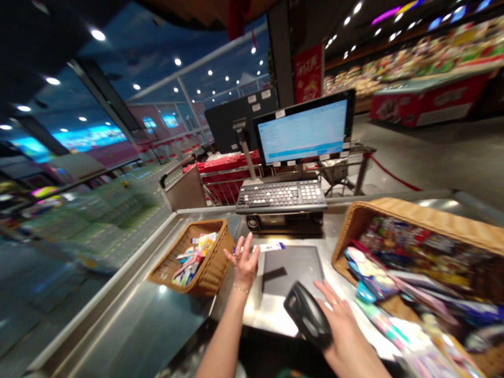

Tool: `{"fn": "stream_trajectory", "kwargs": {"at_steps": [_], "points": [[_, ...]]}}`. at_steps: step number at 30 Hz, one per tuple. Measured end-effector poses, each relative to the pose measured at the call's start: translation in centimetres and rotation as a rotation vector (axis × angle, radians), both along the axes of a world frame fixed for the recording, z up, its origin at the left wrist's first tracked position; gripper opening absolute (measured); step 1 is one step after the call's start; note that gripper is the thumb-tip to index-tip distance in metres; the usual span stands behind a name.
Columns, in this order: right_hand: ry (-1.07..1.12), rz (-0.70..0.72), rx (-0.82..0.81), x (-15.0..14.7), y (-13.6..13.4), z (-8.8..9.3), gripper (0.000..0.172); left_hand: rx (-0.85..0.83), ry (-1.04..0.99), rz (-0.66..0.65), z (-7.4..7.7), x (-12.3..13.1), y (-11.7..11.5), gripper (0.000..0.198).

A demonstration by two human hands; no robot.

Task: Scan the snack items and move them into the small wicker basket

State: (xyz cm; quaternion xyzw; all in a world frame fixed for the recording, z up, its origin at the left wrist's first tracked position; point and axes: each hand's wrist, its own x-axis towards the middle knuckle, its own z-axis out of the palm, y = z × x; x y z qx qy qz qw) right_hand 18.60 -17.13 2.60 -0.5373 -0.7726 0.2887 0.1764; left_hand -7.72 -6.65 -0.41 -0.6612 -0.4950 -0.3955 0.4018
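Note:
My left hand [244, 261] hovers over the steel checkout counter [157, 315] with its fingers spread, empty, beside a small wicker basket [212, 268] of small packets. It reaches toward a white and blue slip [271, 246] lying before the keyboard [281, 196]. My right hand [343, 325] rests next to a black handheld barcode scanner [307, 314], fingers stretched and touching its side. A dark flat scan pad [293, 269] lies between my hands.
A monitor [303, 131] stands behind the keyboard. A large wicker basket [394, 210] of colourful packets fills the right. Red shopping baskets [224, 178] and a rail lie beyond the counter. Store shelves [425, 58] run along the far right.

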Motion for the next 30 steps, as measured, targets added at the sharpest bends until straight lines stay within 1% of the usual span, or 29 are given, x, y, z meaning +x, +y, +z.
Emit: {"fn": "stream_trajectory", "kwargs": {"at_steps": [5, 8, 11, 16, 18, 21, 25, 30], "points": [[-0.096, 0.03, -0.044, -0.6, 0.3, 1.0, 0.061, -0.05, 0.003, 0.061, -0.2, -0.9, -0.4, 0.015], [-0.125, 0.017, -0.03, -1.1, 0.1, 1.5, 0.064, -0.084, -0.013, 0.099, -0.3, -1.6, -0.6, 0.014], [-0.12, 0.014, -0.019, -1.2, 0.0, 1.3, 0.066, -0.09, -0.024, 0.12, -0.3, -2.3, -0.9, 0.015], [-0.119, 0.031, -0.032, -1.1, 0.4, 0.3, 0.063, -0.101, -0.03, 0.162, -0.2, -3.1, -1.2, 0.017], [-0.133, 0.052, -0.034, -1.1, 0.5, 0.1, 0.063, -0.108, -0.033, 0.17, -0.2, -3.4, -1.4, 0.016], [-0.148, 0.059, -0.006, -1.3, 0.3, 0.5, 0.065, -0.133, -0.051, 0.168, -0.5, -3.7, -1.5, 0.016], [-0.164, 0.032, 0.023, -1.7, 0.0, 1.0, 0.063, -0.168, -0.087, 0.18, -0.9, -4.0, -1.6, 0.018], [-0.119, 0.031, 0.037, -1.8, -0.2, 1.3, 0.06, -0.169, -0.114, 0.167, -0.8, -4.2, -1.8, 0.019]]}}
